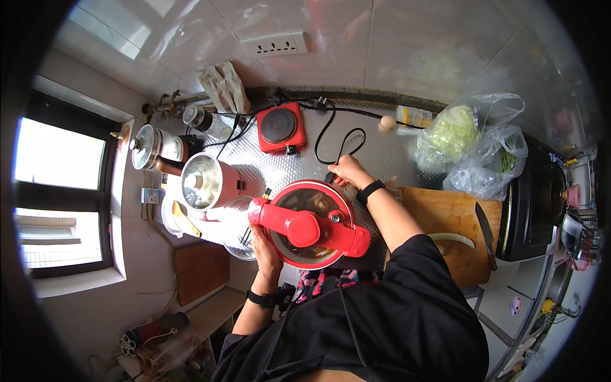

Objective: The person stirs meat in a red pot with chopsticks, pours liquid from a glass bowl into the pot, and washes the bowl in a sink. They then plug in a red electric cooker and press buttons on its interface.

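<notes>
A red electric pot (pixel 301 229) with a glass lid and a red bar across it stands at the counter's front edge, with food visible through the glass. My left hand (pixel 265 252) rests against the left end of the red bar, its fingers partly hidden beneath it. Beyond the pot's back right rim, my right hand (pixel 348 171) pinches the black connector (pixel 329 177) of a power cord (pixel 317 143), close to the pot's side. The cord loops back over the metallic counter to a plug (pixel 322 101) lying near the wall.
A red hot plate (pixel 280 128) sits behind. Leftward are a pink pot (pixel 210 184) and a glass-lidded pot (pixel 155 145). An egg (pixel 387 124), bagged cabbage (pixel 451 133), a wooden cutting board (pixel 448 210) with a knife (pixel 485 229), and a black appliance (pixel 532 196) are rightward.
</notes>
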The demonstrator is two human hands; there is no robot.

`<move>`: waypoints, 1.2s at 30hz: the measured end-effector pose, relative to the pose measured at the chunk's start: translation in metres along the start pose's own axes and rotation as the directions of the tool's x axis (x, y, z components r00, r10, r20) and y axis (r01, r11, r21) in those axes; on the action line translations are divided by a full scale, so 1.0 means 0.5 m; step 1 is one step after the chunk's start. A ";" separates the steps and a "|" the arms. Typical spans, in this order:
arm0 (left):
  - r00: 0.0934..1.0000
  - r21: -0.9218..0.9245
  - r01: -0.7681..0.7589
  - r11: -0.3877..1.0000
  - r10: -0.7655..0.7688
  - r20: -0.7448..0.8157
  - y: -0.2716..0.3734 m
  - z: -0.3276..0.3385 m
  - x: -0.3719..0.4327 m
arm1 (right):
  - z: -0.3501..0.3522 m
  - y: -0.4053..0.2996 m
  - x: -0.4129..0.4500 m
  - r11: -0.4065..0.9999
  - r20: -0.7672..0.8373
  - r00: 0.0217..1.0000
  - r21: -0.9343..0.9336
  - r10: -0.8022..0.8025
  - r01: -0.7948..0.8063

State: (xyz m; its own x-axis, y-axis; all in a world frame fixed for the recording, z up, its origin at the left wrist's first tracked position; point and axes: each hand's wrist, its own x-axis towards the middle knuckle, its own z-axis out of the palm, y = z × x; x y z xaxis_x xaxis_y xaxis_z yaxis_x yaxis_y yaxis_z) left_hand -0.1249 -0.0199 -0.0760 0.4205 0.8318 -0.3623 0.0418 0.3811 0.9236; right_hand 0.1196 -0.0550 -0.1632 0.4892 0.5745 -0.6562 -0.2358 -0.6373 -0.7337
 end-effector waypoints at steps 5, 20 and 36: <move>1.000 0.010 0.014 1.000 -0.014 -0.023 0.001 -0.004 -0.008 | -0.005 -0.022 -0.012 0.981 -0.062 0.995 -0.182 -0.073 0.060; 0.994 -0.047 -0.107 0.993 0.108 0.015 -0.026 -0.013 0.024 | 0.004 -0.021 0.000 0.997 0.003 0.998 -0.032 0.066 -0.066; 0.761 0.017 0.599 0.800 -0.576 0.297 0.029 -0.041 -0.057 | 0.011 0.021 -0.006 0.994 0.035 0.994 -0.045 0.100 -0.099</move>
State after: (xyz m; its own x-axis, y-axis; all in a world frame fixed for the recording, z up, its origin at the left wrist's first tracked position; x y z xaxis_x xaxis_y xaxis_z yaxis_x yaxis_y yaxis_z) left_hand -0.1550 -0.0297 -0.0550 0.5655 0.2936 -0.7707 0.3011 0.7965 0.5244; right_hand 0.1112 -0.0608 -0.1700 0.4332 0.5255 -0.7322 -0.2446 -0.7134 -0.6567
